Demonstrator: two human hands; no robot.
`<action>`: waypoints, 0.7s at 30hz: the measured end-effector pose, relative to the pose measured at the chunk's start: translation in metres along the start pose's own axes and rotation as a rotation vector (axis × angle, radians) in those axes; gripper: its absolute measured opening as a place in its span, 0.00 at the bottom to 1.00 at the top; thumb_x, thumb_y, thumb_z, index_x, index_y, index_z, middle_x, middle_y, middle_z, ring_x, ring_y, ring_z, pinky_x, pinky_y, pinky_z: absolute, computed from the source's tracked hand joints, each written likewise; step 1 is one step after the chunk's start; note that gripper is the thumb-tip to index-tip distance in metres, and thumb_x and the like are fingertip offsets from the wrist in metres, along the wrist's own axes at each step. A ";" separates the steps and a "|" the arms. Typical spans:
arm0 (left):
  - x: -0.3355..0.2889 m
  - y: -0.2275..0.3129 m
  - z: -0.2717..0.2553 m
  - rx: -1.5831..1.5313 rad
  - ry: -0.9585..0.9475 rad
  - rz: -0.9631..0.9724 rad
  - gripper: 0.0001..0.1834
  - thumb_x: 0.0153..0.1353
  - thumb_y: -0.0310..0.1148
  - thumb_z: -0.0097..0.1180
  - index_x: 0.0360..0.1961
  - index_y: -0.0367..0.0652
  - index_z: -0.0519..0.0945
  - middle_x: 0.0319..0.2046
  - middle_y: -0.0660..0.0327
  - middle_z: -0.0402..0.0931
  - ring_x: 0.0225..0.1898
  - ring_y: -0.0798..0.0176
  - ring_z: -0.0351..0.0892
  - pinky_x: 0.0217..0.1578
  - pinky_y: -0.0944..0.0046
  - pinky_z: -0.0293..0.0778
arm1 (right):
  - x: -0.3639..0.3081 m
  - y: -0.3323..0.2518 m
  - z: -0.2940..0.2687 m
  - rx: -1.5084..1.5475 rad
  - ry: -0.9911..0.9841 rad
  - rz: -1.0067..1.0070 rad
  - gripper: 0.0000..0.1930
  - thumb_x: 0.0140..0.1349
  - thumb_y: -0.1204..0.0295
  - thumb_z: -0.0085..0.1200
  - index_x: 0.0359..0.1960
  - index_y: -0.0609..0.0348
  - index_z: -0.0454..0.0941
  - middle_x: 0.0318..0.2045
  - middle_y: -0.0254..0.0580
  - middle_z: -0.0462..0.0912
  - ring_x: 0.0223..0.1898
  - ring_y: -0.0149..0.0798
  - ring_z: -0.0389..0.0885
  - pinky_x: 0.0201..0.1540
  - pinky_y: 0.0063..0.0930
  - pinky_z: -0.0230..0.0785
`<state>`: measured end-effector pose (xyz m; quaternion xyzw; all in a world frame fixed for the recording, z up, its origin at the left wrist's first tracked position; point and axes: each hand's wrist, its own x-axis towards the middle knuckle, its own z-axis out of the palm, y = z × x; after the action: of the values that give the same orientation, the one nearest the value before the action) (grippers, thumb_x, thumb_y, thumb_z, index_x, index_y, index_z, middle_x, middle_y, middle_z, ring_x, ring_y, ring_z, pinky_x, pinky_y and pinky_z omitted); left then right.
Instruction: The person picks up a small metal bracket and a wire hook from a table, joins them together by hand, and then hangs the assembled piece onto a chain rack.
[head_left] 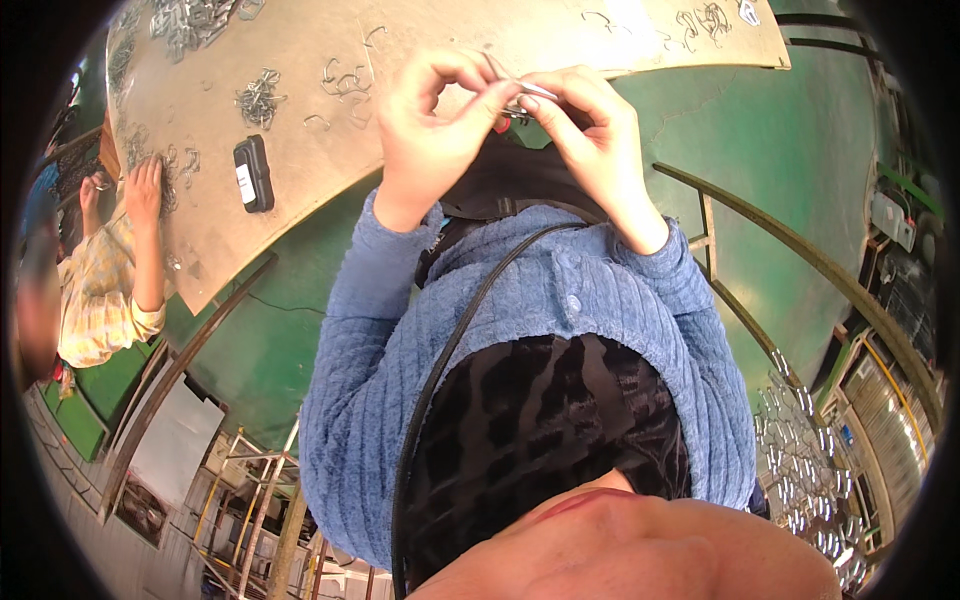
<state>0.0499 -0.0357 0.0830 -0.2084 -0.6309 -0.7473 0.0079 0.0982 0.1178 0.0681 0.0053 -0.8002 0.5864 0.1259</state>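
Note:
Near the table's front edge, my left hand (pixel 440 125) and my right hand (pixel 598 130) meet, fingertips pinched around a small shiny metal piece (pixel 537 90). The piece is slim and silver, largely covered by the fingers, so its exact kind does not show. A bit of red shows just under the fingertips. On the table to the left of my hands lie loose bent metal hooks (pixel 345 80) and a small heap of similar metal parts (pixel 260 98).
A black box-shaped device (pixel 253 173) lies near the edge of the brown table (pixel 300 150). Larger metal heaps (pixel 190 25) sit at the far left, more wire pieces (pixel 705 22) at the far right. A co-worker's hand (pixel 143 190) rests at the left. Metal rails (pixel 800 250) stand at the right.

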 end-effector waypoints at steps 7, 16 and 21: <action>0.023 0.009 -0.015 0.431 -0.425 -0.012 0.12 0.50 0.23 0.64 0.36 0.37 0.76 0.29 0.64 0.78 0.34 0.70 0.78 0.39 0.70 0.73 | 0.001 0.009 -0.004 -0.182 0.085 -0.168 0.06 0.48 0.72 0.65 0.29 0.55 0.83 0.24 0.35 0.80 0.27 0.35 0.77 0.30 0.27 0.69; 0.109 -0.145 -0.092 1.059 0.129 0.049 0.22 0.57 0.34 0.58 0.50 0.34 0.71 0.42 0.53 0.76 0.39 0.56 0.76 0.41 0.57 0.74 | -0.003 0.006 0.001 -0.115 0.048 -0.187 0.06 0.47 0.72 0.65 0.28 0.55 0.83 0.24 0.34 0.80 0.28 0.33 0.77 0.31 0.25 0.69; 0.118 -0.148 -0.089 0.749 0.032 0.019 0.18 0.56 0.30 0.58 0.47 0.35 0.72 0.35 0.52 0.77 0.36 0.54 0.77 0.39 0.56 0.74 | -0.005 0.011 -0.004 -0.101 0.050 -0.151 0.06 0.47 0.72 0.65 0.29 0.55 0.83 0.24 0.34 0.80 0.28 0.33 0.77 0.32 0.25 0.69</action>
<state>-0.1257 -0.0605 -0.0285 -0.1852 -0.8585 -0.4675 0.1002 0.1021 0.1240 0.0578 0.0448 -0.8225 0.5342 0.1898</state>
